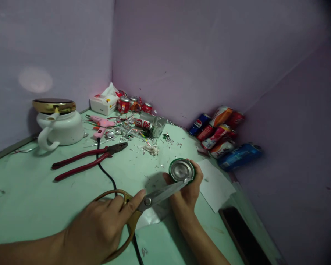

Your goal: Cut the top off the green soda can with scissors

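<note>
My left hand (105,221) grips the brass-coloured loop handles of a large pair of scissors (165,192), its index finger stretched along the handle toward the pivot. The blades point right and reach the rim of a green-edged drink can (182,170). Wrapped around that can is my right hand (189,195), holding it with its silver end tilted up toward me. The blade tips touch the near edge of the rim; whether they have cut into it I cannot tell. The can's side is mostly hidden by my fingers.
Red-handled pliers (89,162), a pink glue gun (102,124) with a black cord, and a white teapot (63,129) stand or lie left. Metal scraps (127,130) litter the back. Stacked cans (217,129), white paper (216,184) and a dark phone-like slab (242,235) are at right.
</note>
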Tool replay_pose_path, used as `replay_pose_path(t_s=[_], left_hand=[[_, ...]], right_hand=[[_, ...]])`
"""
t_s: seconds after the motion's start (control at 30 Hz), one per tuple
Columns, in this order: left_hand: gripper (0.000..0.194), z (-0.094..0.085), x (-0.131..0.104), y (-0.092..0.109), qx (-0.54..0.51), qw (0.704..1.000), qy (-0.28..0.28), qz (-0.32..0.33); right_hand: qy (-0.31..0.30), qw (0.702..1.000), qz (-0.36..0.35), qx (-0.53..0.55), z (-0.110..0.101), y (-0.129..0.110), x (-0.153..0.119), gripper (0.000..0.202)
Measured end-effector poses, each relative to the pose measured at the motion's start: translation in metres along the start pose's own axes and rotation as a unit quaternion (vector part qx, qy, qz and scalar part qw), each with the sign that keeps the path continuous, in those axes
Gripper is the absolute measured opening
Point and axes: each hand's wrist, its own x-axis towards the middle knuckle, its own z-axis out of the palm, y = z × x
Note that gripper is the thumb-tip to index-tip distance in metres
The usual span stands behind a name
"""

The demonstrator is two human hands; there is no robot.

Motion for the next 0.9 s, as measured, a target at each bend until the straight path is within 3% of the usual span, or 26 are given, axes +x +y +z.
replay_pose_path(t_s=[0.2,0.27,0.33,0.4,0.47,0.5,0.57,0.63,0.77,0.9], left_hand=[[0.072,0.005,0.009,0.005,0.11,0.994,0.004,0.016],[0.069,0.005,0.013,0.004,0.072,0.997,0.013,-0.002],[0.067,-0.003,0.018,0.0,-0.057,0.998,-0.01,-0.029],[0.058,-0.017,0.026,-0.005,-0.24,0.962,-0.103,-0.081],[0.044,-0.034,0.034,-0.011,-0.363,0.89,-0.239,-0.135],[0.036,-0.041,0.038,-0.014,-0.409,0.855,-0.28,-0.153],[0.03,-0.05,0.043,-0.018,-0.464,0.807,-0.323,-0.171],[0.036,-0.051,0.045,-0.022,-0.484,0.79,-0.334,-0.172],[0.049,-0.043,0.041,-0.021,-0.456,0.822,-0.304,-0.156],[0.043,-0.026,0.03,-0.013,-0.393,0.873,-0.251,-0.143]], right_hand=[[-0.012,0.994,0.105,0.01,0.001,0.0,-0.001,0.064],[-0.016,0.993,0.115,-0.002,0.002,0.003,-0.001,0.066],[-0.021,0.994,0.106,-0.001,0.002,0.008,0.0,0.068],[-0.032,0.997,0.075,0.004,0.001,0.014,0.0,0.068],[-0.051,0.998,0.025,0.01,0.0,0.017,0.001,0.068],[-0.057,0.998,0.0,0.011,-0.001,0.018,0.001,0.069],[-0.064,0.997,-0.034,0.008,-0.002,0.018,0.001,0.07],[-0.064,0.997,-0.051,0.005,-0.003,0.016,0.001,0.071],[-0.066,0.996,-0.053,0.008,-0.005,0.014,0.0,0.07],[-0.059,0.998,-0.026,-0.003,-0.001,0.012,-0.003,0.071]])
